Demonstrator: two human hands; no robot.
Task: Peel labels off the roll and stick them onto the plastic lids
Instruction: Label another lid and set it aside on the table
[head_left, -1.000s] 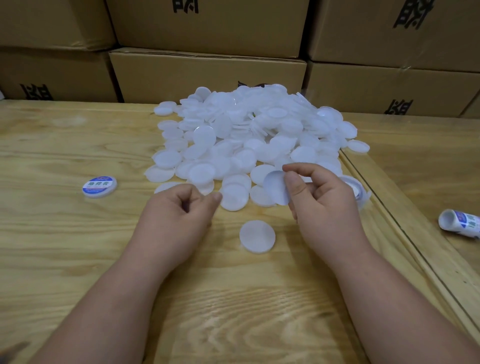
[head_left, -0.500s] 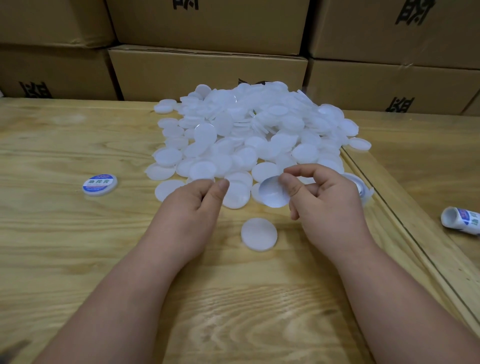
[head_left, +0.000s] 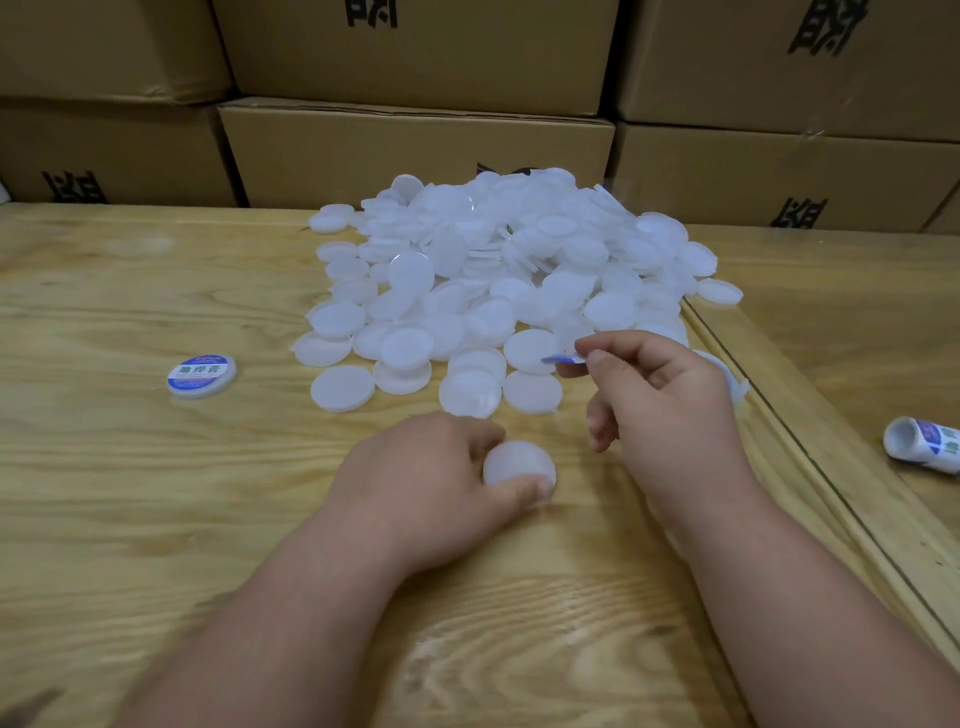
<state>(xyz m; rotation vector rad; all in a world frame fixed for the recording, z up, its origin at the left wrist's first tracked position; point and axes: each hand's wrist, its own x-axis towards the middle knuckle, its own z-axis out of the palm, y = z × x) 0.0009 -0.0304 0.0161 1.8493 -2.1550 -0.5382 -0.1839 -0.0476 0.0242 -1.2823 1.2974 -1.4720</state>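
A person's left hand (head_left: 441, 483) grips a single white plastic lid (head_left: 519, 465) flat on the wooden table (head_left: 156, 493) at the centre of the frame, thumb along its near edge and fingers curled round its far left side, while the right hand (head_left: 660, 395) hovers up and to the right of it, pinching a blue-edged label (head_left: 563, 358) between thumb and forefinger. The label is held nearly edge-on and level, its free end pointing left toward the pile of blank lids (head_left: 498, 270) that fills the upper middle of the frame. The held lid lies down and to the left of the label, near but apart from it, so the right hand appears to be the one that must travel, toward the lower left, to lay the label on the lid's exposed face. One labelled lid (head_left: 201, 375) sits alone at the left; the label roll (head_left: 924, 446) lies on its side at the right edge, with cardboard boxes (head_left: 415, 150) stacked behind
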